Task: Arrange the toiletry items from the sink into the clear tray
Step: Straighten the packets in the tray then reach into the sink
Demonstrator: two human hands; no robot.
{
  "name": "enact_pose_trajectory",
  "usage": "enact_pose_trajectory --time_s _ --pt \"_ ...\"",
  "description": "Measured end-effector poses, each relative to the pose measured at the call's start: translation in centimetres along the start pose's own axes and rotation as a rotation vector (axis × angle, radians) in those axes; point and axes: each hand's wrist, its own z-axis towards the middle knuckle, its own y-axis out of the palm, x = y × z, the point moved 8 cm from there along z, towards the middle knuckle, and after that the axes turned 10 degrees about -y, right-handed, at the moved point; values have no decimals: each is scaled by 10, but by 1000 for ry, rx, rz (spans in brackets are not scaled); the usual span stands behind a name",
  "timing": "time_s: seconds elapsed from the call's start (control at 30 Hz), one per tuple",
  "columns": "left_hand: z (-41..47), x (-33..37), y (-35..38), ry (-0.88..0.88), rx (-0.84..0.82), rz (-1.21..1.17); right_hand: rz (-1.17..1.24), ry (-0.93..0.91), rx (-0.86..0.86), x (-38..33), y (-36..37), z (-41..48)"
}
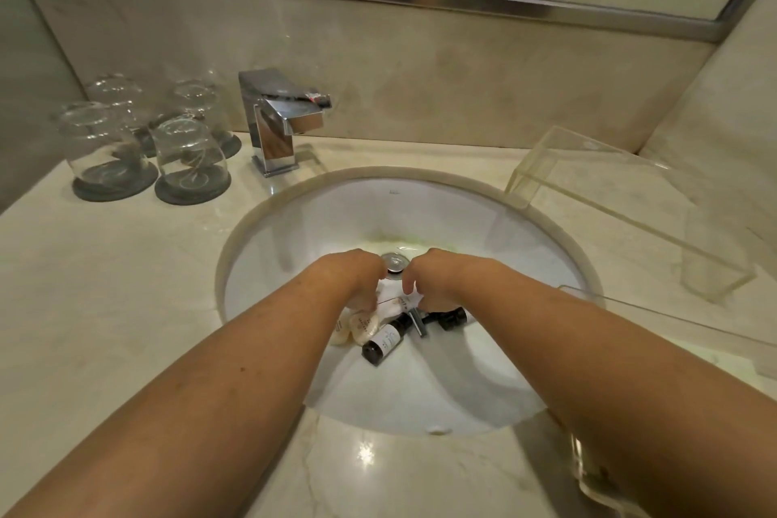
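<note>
Both my hands reach down into the white sink, close to the drain. My left hand curls over white packets and round wrapped soaps. My right hand bends down over the pile, its fingers on the white packets and a razor. A dark bottle with a pale label lies just in front of my hands, and a second dark bottle lies under my right wrist. The fingertips are hidden, so the grip is unclear. The clear tray stands on the counter at the right.
A chrome tap stands behind the sink. Several upturned glasses on dark coasters stand at the back left. A second clear acrylic edge runs along the right counter. A mirror hangs above the marble backsplash.
</note>
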Motion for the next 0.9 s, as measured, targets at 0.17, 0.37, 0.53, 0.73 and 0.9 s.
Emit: enact_pose_trajectory --time_s 0.17,0.37,0.53,0.73,0.9 --pt "1 0 4 -18 7 23 -14 31 20 0 3 -1" --pt "-1 1 4 -7 33 40 -46 60 4 -2 8 -2" --pt "-1 3 3 -9 53 53 -55 86 7 -3 7 -9" --pt "-3 2 -1 -13 56 4 -46 96 5 -2 6 -14" --pt "-4 2 -4 -12 57 -13 -52 96 2 -1 6 -16"
